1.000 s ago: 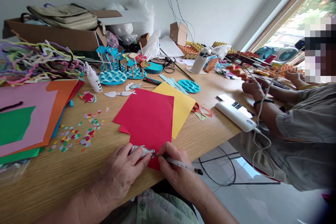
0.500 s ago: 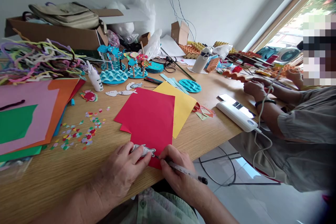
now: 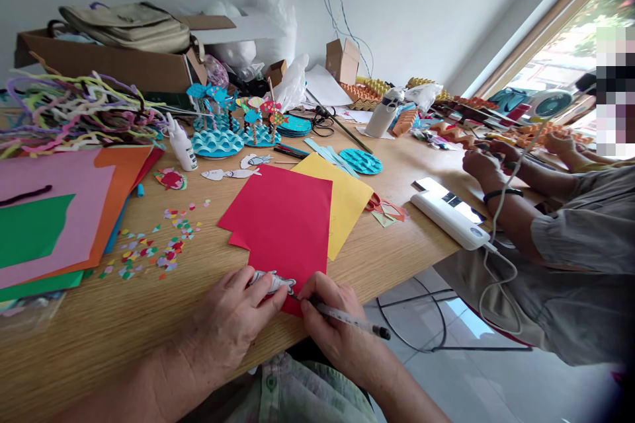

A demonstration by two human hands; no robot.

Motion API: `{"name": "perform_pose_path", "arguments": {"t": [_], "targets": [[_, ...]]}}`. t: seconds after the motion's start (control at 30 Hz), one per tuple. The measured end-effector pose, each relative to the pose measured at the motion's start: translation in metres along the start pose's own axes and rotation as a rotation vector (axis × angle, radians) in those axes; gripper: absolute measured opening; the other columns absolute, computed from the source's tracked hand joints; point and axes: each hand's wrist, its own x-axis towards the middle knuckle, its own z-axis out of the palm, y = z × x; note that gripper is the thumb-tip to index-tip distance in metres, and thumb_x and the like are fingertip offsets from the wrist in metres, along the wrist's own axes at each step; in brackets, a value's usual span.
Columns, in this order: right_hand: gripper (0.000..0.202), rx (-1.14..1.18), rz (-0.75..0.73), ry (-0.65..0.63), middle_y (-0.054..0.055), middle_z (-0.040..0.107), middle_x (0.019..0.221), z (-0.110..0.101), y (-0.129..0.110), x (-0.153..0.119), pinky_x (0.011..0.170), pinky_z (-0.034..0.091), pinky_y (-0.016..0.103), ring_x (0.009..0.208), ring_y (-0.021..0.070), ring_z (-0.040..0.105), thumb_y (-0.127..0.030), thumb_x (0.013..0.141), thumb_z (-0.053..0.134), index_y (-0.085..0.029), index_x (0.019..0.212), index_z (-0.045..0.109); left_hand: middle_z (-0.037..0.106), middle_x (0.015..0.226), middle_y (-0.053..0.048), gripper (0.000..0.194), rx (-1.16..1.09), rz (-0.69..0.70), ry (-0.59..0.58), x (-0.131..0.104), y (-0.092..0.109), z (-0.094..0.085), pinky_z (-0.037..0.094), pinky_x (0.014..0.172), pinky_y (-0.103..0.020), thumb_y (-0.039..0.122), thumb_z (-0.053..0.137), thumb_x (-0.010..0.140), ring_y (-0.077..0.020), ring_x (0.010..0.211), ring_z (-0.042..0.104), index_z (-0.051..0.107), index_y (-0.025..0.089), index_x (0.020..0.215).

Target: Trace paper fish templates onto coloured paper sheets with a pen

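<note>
Red paper [image 3: 290,218] lies at the table's near edge, partly over yellow paper [image 3: 342,211]. A white fish cutout with drawn lines [image 3: 272,283] rests on the red sheet's lower part. The fingers of my left hand [image 3: 235,314] press down on the cutout, covering its left part. My right hand [image 3: 335,324] is closed round a pen [image 3: 354,322], whose tip is beside the cutout's tail on the red paper. More fish cutouts [image 3: 231,174] lie beyond the red sheet, and red-handled scissors [image 3: 380,203] are to the right of the yellow one.
Paper scraps [image 3: 171,251], coloured sheets [image 3: 82,211] and a glue bottle [image 3: 182,145] are on the left. Blue wavy pieces [image 3: 218,143] stand farther back. At right are a white power bank [image 3: 449,221] with a cable and another person's hands [image 3: 481,165].
The view has shifted slightly. The other person's hands at the right have moved a little. My two hands hold nearly the same pose over the red paper.
</note>
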Motion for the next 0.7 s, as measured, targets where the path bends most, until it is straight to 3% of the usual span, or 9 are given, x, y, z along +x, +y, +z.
{"name": "perform_pose_path", "arguments": {"t": [0.43,0.7], "targets": [[0.009,0.005,-0.003,0.001,-0.006,0.041,0.053,0.002,-0.001,0.008,0.049,0.029,0.02,0.048,0.0101,0.039,-0.013,0.078,0.044,-0.02,0.073,0.047,0.062,0.107,-0.004,0.033,-0.026,0.018,-0.062,0.003,-0.001,-0.012,0.04,0.084,-0.036,0.01,0.054,0.086,-0.0221,0.092,0.051,0.056,0.022,0.117],[0.01,0.023,-0.012,-0.027,-0.006,0.044,0.056,-0.004,-0.001,0.001,0.05,0.03,0.02,0.05,0.0105,0.04,-0.012,0.077,0.043,-0.021,0.073,0.046,0.062,0.107,-0.004,0.026,-0.016,0.013,0.022,0.003,0.0,-0.004,0.041,0.08,-0.035,0.015,0.053,0.088,-0.0217,0.09,0.052,0.059,0.023,0.112]]}}
